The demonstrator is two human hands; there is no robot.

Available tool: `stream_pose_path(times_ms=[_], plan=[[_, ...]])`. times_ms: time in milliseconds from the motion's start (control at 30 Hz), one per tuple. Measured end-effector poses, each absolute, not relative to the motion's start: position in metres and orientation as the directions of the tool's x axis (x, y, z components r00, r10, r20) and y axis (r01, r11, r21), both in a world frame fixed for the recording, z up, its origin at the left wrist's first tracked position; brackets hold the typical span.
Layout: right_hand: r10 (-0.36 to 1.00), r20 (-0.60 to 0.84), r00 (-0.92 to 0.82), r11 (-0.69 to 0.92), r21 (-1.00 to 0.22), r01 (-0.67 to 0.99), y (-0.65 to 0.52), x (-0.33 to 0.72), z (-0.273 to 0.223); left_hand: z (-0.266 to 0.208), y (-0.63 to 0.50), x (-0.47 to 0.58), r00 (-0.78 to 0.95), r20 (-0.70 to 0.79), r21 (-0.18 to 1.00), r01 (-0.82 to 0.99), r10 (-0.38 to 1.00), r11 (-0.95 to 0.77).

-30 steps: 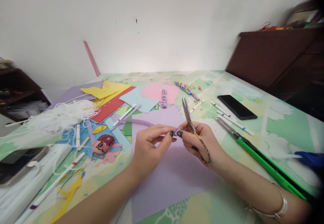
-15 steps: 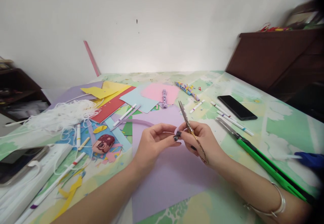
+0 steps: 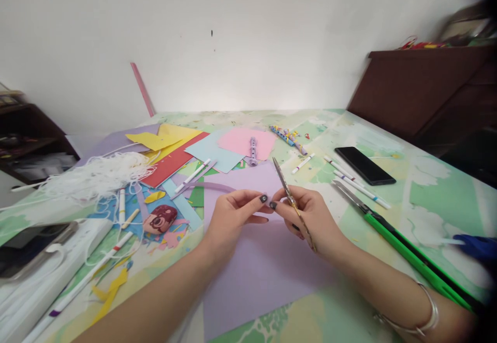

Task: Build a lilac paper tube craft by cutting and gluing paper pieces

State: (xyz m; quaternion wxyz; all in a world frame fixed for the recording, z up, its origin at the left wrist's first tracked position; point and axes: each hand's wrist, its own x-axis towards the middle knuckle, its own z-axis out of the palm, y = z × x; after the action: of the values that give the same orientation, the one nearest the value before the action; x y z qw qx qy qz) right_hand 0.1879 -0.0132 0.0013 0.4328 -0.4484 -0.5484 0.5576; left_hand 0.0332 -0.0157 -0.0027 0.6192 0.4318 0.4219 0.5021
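My left hand (image 3: pixel 236 216) pinches a narrow purple paper strip (image 3: pixel 213 185), whose long end trails off to the left behind the fingers. My right hand (image 3: pixel 306 219) holds scissors (image 3: pixel 290 196) with gold handles, the blades pointing up and away. Its thumb and forefinger meet the left fingertips, where a small bit of the strip shows between them. Below both hands lies a large light purple paper sheet (image 3: pixel 256 281). Beyond them, a decorated purple paper roll (image 3: pixel 253 151) rests near a pink sheet (image 3: pixel 267 144).
On the left are tangled white cord (image 3: pixel 97 175), a power strip (image 3: pixel 73 260), a phone (image 3: pixel 34 247), a brown-and-pink case (image 3: pixel 160 219) and paper scraps. To the right lie a black phone (image 3: pixel 365 165), several markers (image 3: pixel 363 190) and a green-handled cutter (image 3: pixel 411 250).
My left thumb and fingertips have shifted slightly up along the strip. The scissors have tilted a little in my right hand, and the small loop of strip between the fingertips is less visible.
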Motion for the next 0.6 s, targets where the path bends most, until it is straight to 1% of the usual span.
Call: stream_pose_path(times_ms=[67,167,400,500,600], plan=[[0.984,-0.04,-0.173,-0.038,-0.999,0.016,-0.01,0.189,0.002,-0.003,-0.012,0.031,0.136,-0.124,0.966,-0.208,0.983,0.151],[0.988,-0.052,-0.143,-0.051,-0.999,0.013,-0.006,0.192,0.002,-0.002,-0.008,0.028,0.214,-0.175,0.971,-0.123,0.961,0.204],[0.945,-0.114,-0.307,-0.058,-0.981,0.186,-0.004,0.195,0.001,0.0,-0.007,0.028,0.365,-0.229,0.973,0.078,0.903,0.215],[0.942,-0.13,-0.309,-0.067,-0.976,0.206,-0.003,0.194,0.0,0.0,-0.006,0.027,0.382,-0.22,0.975,0.109,0.898,0.193],[0.945,-0.147,-0.291,-0.092,-0.977,0.195,-0.001,0.196,-0.002,0.001,-0.004,0.026,0.332,-0.193,0.981,0.09,0.923,0.173]])
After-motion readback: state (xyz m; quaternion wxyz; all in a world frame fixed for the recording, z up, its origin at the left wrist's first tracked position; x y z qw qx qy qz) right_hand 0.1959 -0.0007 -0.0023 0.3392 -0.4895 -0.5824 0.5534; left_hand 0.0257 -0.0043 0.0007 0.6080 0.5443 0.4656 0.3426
